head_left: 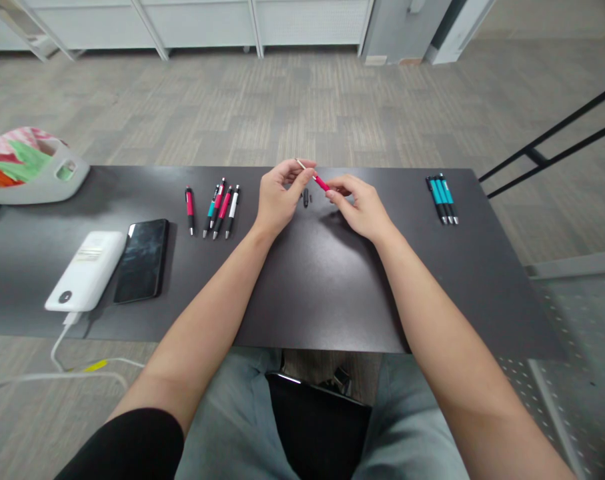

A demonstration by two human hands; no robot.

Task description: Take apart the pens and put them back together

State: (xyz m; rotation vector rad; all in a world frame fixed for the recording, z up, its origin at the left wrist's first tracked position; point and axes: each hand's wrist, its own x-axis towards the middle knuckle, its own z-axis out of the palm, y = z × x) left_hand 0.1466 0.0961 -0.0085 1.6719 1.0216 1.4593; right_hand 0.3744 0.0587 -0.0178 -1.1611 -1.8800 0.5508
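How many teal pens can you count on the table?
4: one teal pen beside a red pen on the left, three teal pens side by side near the table's right end.

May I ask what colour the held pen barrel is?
The barrel is pinkish red, clearest in the head view.

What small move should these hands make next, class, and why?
Probably the left hand should ease the thin pale piece toward the pink barrel while the right hand keeps that barrel steady: the two appear roughly lined up, and small dark parts lying loose on the table suggest an unassembled pen.
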